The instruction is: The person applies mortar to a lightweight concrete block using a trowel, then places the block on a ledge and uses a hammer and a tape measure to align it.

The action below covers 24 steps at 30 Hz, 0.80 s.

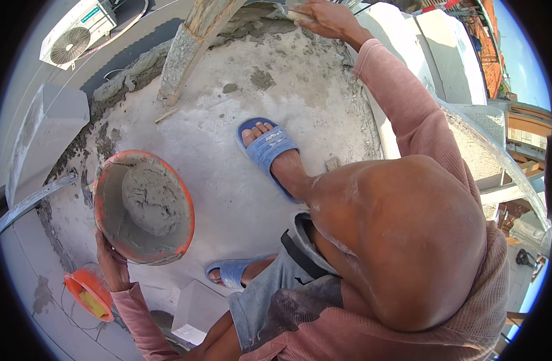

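Observation:
My left hand is closed on the near left side of an orange-rimmed bucket, its fingers partly behind the wall. The bucket tilts, and a lump of wet grey mortar sits inside against its far side. My right hand reaches to the far edge of the floor, beside a band of wet mortar. Its fingers are curled around something pale and small that I cannot make out, at the top rim of the view.
A mortar-smeared wooden post leans at the far side. White blocks stand at left, right and near my feet. A smaller orange bucket lies beyond my left hand. An air-conditioner unit is at far left.

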{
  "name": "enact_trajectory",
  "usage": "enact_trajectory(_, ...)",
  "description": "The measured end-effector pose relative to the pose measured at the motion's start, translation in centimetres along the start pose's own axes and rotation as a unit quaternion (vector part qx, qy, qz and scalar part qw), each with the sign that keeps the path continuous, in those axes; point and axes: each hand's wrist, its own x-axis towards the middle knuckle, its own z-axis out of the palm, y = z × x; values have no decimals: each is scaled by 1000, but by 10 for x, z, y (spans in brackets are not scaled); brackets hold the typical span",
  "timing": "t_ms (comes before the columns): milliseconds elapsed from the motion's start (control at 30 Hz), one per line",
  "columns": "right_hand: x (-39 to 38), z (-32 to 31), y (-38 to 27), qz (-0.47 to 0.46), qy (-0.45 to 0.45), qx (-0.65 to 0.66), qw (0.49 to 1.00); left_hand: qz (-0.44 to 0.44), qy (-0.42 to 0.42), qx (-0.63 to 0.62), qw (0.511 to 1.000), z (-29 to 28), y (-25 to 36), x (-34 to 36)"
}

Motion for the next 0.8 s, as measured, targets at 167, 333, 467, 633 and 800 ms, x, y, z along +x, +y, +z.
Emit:
enact_trajectory(167,-5,-18,-4,59,-8,31,998,10,4,7,1000,2,0,-6)
enact_trajectory(333,-5,0,13,39,52,-18,998,16,12,9,1000,4,-1,-5)
enact_trajectory(467,-16,-4,-3,91,-2,-27,995,17,22,14,1000,7,-3,-8)
enact_trajectory(633,-33,7,-3,117,18,61,991,43,65,67,995,28,6,-9)
enact_trajectory(800,-49,8,-28,297,-14,477,827,77,81,137,984,51,19,-14)
